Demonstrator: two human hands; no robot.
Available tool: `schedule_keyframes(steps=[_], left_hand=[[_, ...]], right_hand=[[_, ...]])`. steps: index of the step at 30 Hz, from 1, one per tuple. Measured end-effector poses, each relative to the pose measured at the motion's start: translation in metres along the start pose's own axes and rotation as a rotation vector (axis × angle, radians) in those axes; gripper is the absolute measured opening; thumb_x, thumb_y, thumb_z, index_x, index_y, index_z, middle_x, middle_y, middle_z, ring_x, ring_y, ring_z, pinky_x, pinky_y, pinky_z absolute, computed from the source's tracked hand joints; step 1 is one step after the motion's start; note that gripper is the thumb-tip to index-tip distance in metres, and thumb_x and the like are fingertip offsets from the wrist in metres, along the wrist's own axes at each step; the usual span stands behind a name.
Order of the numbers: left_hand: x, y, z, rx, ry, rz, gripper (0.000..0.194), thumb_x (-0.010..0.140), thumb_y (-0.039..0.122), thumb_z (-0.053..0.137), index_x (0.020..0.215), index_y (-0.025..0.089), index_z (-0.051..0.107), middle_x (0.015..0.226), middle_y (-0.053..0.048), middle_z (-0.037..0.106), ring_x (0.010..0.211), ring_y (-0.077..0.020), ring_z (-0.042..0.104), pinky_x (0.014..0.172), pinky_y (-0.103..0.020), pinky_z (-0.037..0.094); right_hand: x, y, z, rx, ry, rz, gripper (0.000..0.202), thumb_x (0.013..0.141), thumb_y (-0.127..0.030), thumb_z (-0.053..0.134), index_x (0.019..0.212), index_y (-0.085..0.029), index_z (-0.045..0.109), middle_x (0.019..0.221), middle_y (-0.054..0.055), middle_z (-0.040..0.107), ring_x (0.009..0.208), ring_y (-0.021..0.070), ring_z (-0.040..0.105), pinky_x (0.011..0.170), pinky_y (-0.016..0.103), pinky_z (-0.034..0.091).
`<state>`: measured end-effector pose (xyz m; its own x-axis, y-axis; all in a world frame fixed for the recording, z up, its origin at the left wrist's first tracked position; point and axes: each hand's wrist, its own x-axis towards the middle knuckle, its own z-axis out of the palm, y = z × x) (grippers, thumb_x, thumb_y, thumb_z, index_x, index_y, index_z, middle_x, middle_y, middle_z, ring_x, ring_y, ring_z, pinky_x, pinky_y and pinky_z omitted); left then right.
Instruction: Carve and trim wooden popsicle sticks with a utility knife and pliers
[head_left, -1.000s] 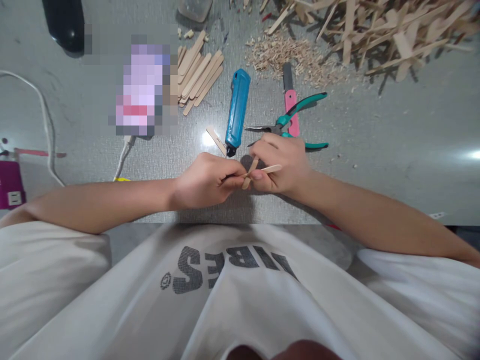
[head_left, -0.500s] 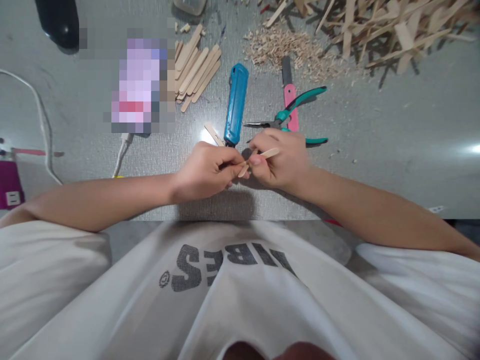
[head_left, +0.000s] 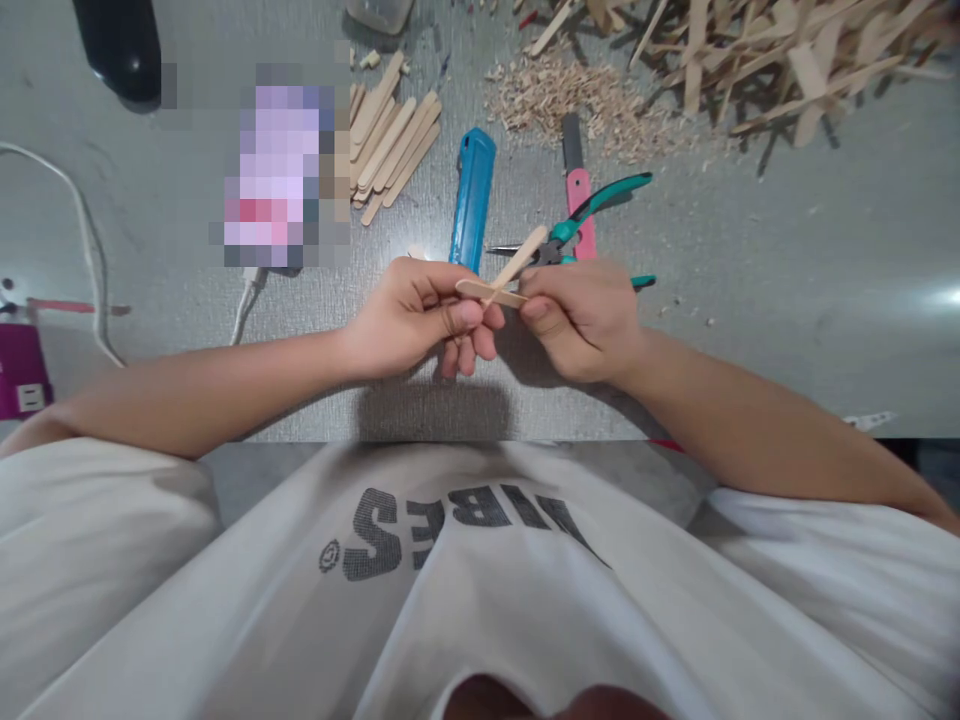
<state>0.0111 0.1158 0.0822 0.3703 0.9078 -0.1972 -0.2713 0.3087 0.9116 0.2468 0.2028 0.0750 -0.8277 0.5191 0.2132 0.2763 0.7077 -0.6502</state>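
Two craft sticks are crossed in an X between my hands. One craft stick (head_left: 517, 262) slants up to the right; the other craft stick (head_left: 480, 291) lies nearly level across it. My left hand (head_left: 416, 315) pinches them near the crossing with thumb and fingers, its lower fingers curled beneath. Thumb and forefinger of my right hand (head_left: 589, 318) grip the right end of the level stick. Just beyond my left fingers lies a blue utility knife (head_left: 474, 195), its lower end hidden. Green-handled long-nose pliers (head_left: 559, 240) lie behind my right hand, partly covered, over a pink-handled blade (head_left: 579, 190).
Loose craft sticks (head_left: 390, 140) lie beyond my left hand, beside a blurred-out phone (head_left: 274, 170) with a white cable (head_left: 244, 305). Wood shavings (head_left: 577, 100) and a heap of crossed sticks (head_left: 802, 60) spread at the far right. A black object (head_left: 120, 50) stands far left.
Both hands have lifted and turned the sticks, so the X shows more openly. My left hand has rolled, showing its lower fingers, and now covers the utility knife's lower end.
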Motion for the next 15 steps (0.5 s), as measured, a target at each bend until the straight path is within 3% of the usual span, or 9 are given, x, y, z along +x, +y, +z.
schedule_keyframes(steps=[5,10,15], left_hand=[[0.006,0.001,-0.006,-0.082,-0.079,-0.096,0.064,0.085,0.076,0.096,0.087,0.017,0.070,0.068,-0.003,0.077,0.049,-0.0131,0.071,0.043,-0.019,0.053],[0.003,0.011,-0.004,-0.121,-0.079,-0.241,0.056,0.080,0.063,0.104,0.080,0.016,0.073,0.058,0.000,0.071,0.041,-0.0113,0.064,0.038,-0.017,0.047],[0.000,0.015,0.004,-0.136,-0.082,-0.318,0.045,0.081,0.048,0.104,0.077,0.016,0.073,0.057,0.000,0.071,0.042,-0.0124,0.064,0.037,-0.019,0.048]], right_hand=[[-0.004,-0.012,0.003,0.193,-0.008,0.078,0.061,0.124,-0.065,0.038,0.098,-0.023,0.073,0.073,0.002,0.068,0.059,0.0159,0.060,0.063,0.031,0.048],[-0.004,-0.023,0.011,0.360,0.017,0.061,0.053,0.126,-0.054,0.045,0.089,-0.022,0.068,0.074,0.001,0.072,0.061,0.0140,0.065,0.062,0.028,0.050],[-0.003,-0.032,0.014,0.450,-0.038,0.099,0.054,0.125,-0.059,0.044,0.090,-0.025,0.066,0.077,0.001,0.076,0.062,0.0159,0.068,0.063,0.031,0.053]])
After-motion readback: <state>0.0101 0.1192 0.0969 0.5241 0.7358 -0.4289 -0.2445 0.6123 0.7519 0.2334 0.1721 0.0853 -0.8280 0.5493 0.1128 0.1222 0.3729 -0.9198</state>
